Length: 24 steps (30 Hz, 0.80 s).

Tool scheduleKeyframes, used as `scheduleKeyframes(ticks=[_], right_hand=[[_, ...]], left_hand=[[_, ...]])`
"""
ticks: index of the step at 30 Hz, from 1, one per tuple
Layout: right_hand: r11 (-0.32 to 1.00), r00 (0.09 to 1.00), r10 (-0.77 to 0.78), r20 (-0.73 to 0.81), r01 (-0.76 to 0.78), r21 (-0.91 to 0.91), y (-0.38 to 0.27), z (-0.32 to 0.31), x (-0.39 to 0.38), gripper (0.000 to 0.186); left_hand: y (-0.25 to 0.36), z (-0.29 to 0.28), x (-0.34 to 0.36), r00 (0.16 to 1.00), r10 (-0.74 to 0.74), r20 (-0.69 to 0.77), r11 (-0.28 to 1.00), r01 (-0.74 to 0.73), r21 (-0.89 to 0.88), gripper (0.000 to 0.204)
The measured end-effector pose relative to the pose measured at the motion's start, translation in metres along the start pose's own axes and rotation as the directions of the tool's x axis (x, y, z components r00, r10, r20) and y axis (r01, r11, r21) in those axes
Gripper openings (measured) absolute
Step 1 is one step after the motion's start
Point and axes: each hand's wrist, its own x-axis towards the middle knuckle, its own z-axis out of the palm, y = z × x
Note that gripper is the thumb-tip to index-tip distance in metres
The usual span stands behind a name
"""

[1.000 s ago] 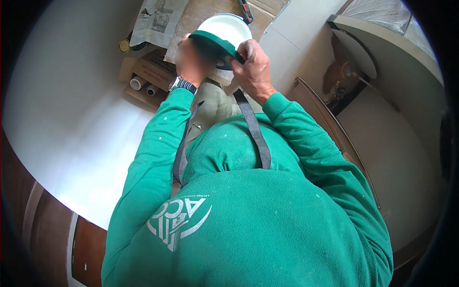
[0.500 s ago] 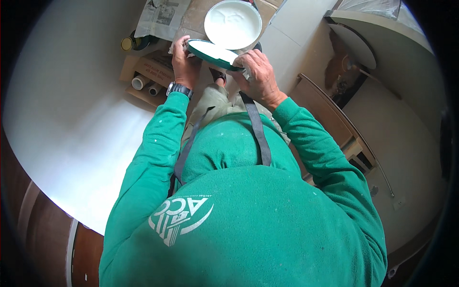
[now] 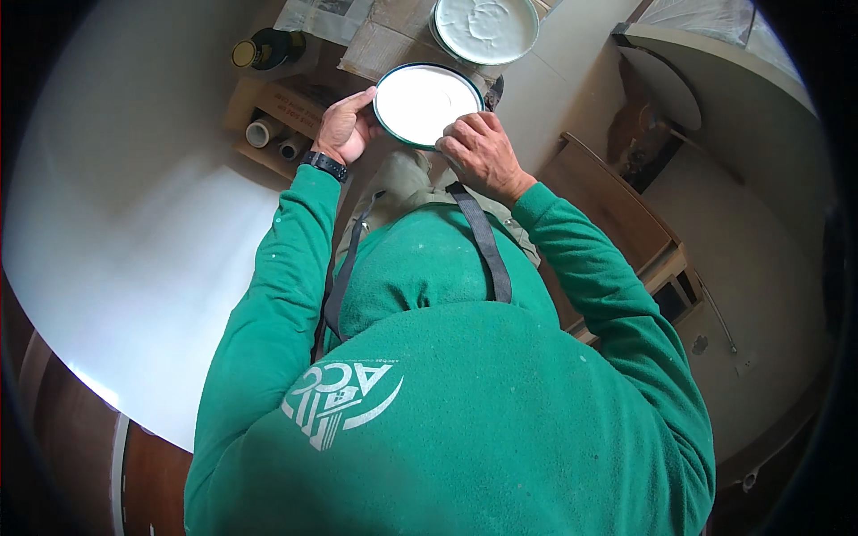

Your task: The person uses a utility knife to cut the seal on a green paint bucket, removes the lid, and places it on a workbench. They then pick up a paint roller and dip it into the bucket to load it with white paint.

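Between my hands is a round paint lid [image 3: 427,103] with a green rim. Its white underside faces up at me. My left hand [image 3: 347,128] grips the lid's left edge, the thumb lying along the rim. On the lower right edge, my right hand [image 3: 485,152] is closed, with bent fingers over the rim; its fingertips are partly hidden. Just beyond the lid stands an open bucket [image 3: 487,31] full of thick white paint, its surface marked with ridges. Neither hand touches the bucket.
Flattened cardboard [image 3: 384,49] lies under and beside the bucket. On the left are a dark bottle with a yellow cap [image 3: 259,52] and a cardboard box [image 3: 286,112] holding rolled tubes [image 3: 261,132]. A wooden cabinet [image 3: 617,214] stands to the right.
The lid has turned from steeply tilted to nearly facing me, showing its white underside. The bucket now appears farther right and higher in the view, which has shifted.
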Motion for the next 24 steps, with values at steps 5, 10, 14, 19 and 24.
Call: scheduleKeyframes(ticks=[5, 10, 14, 19, 24], right_hand=[[0.988, 0.988, 0.139, -0.069, -0.134, 0.078, -0.021, -0.010, -0.003, 0.029], [0.861, 0.866, 0.496, -0.061, -0.481, 0.165, -0.009, -0.041, -0.037, 0.019], [0.702, 0.702, 0.692, 0.171, -0.709, 0.068, 0.033, -0.006, -0.171, 0.018], [0.232, 0.297, 0.791, 0.534, -0.955, 0.186, 0.047, 0.000, -0.329, 0.032], [0.075, 0.208, 0.740, 0.639, -0.971, 0.229, 0.035, -0.044, -0.298, 0.033]], left_hand=[[0.006, -0.024, -0.014, 0.998, 0.055, 0.033, 0.997, -0.056, 0.048, 0.030], [0.021, -0.045, -0.021, 0.979, 0.179, -0.096, 0.982, -0.171, 0.083, 0.033], [0.013, -0.066, -0.019, 0.944, 0.282, -0.173, 0.959, -0.283, 0.020, 0.032], [0.018, -0.065, -0.021, 0.905, 0.345, -0.248, 0.927, -0.371, -0.062, 0.031], [0.029, -0.043, -0.025, 0.864, 0.407, -0.297, 0.885, -0.453, -0.106, 0.027]])
